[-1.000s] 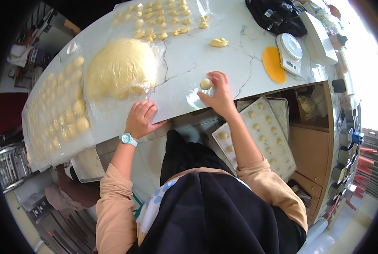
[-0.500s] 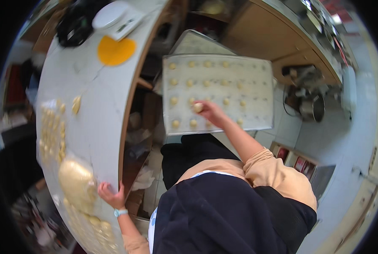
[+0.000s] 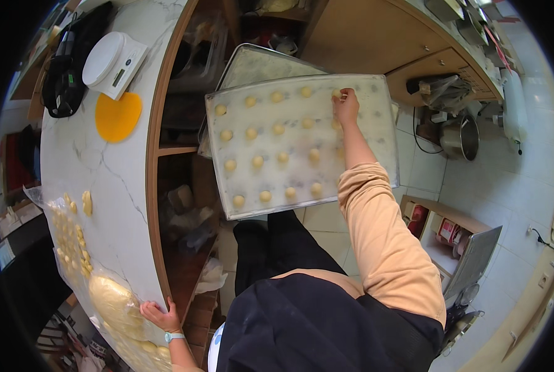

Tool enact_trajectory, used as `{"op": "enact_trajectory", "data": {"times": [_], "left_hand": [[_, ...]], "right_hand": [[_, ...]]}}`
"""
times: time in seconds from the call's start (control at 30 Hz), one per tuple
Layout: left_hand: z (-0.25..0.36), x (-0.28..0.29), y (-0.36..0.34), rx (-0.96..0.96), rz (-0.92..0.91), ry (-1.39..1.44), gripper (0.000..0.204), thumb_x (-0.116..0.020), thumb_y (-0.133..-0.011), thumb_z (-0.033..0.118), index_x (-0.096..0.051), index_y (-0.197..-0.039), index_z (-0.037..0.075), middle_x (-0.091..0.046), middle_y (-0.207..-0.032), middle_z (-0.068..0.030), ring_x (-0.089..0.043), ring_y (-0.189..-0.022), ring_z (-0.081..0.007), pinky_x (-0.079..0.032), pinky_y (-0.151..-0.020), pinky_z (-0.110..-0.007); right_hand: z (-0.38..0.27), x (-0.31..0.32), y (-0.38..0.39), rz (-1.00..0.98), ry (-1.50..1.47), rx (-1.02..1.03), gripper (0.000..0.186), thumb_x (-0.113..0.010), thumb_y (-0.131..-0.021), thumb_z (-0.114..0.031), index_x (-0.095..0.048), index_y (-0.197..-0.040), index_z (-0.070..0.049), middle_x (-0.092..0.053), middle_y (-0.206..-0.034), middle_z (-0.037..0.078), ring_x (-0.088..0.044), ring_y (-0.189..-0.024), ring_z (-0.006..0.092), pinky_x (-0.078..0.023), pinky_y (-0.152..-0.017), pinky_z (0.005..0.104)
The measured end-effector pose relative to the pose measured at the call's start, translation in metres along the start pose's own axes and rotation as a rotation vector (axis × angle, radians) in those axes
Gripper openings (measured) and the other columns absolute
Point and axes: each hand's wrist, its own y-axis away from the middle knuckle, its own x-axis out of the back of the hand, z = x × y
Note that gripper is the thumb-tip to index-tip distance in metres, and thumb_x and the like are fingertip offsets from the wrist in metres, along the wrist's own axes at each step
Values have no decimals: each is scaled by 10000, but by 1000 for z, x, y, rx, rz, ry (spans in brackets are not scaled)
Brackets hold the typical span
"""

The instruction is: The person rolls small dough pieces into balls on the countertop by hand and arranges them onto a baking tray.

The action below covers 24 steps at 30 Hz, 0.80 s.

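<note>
The right hand [image 3: 345, 102] pinches a small, round, pale-yellow dough ball [image 3: 336, 93] near the far edge of the rectangular, metal-rimmed tray [image 3: 298, 141], which bears rows of similar balls [image 3: 279, 129]. The left hand [image 3: 161, 316] — fingers loosely spread — rests on the white, grey-veined countertop [image 3: 119, 204] left of the tray, beside a yellow dough mass [image 3: 108, 292] under clear plastic.

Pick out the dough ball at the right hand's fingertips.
The rightmost visible dough ball in the far row of the upper tray: the right hand has its fingertips on it; that row's others lie apart.
</note>
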Motion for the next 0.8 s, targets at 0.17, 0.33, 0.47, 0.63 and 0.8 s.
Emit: {"op": "enact_trajectory", "data": {"times": [0.17,0.33,0.47,0.63,0.8], "left_hand": [[7,-9,-9,50,-5,90,437,-793,-759,267,-423,-826,45,-479,-977,-156,-447,-1061,-399,-376,-950,-567],[20,7,-8,72,38,119,445,-824,-698,260,-459,-839,48,-487,-949,-150,-471,-1023,-411,-399,-909,-557],[23,6,-27,153,101,167,465,-851,-647,283,-483,-819,55,-502,-924,-145,-487,-995,-400,-418,-875,-516],[23,15,-16,274,150,248,520,-877,-575,331,-478,-772,60,-507,-876,-115,-502,-979,-373,-430,-877,-470],[23,12,-33,281,219,309,527,-896,-532,350,-498,-745,78,-515,-836,-97,-517,-939,-345,-440,-836,-444]], "right_hand": [[31,4,-21,82,151,315,386,-622,-783,-4,-616,-1168,-28,-676,-1040,152,-679,-920,237,-549,-795,348],[-137,-21,28,14,-30,298,318,-611,-811,11,-650,-1125,-28,-686,-1021,125,-680,-899,200,-545,-798,314],[-337,-43,119,-241,-610,848,122,-662,-845,-21,-696,-960,-45,-679,-845,92,-658,-714,231,-529,-684,316],[-479,-119,283,-747,-479,1332,174,-654,-890,-89,-701,-1056,-76,-686,-1056,98,-605,-1105,276,-478,-963,374],[-526,-170,309,-880,-251,1478,173,-630,-907,-84,-697,-1066,-89,-677,-1073,107,-616,-1082,264,-498,-922,378]]}}
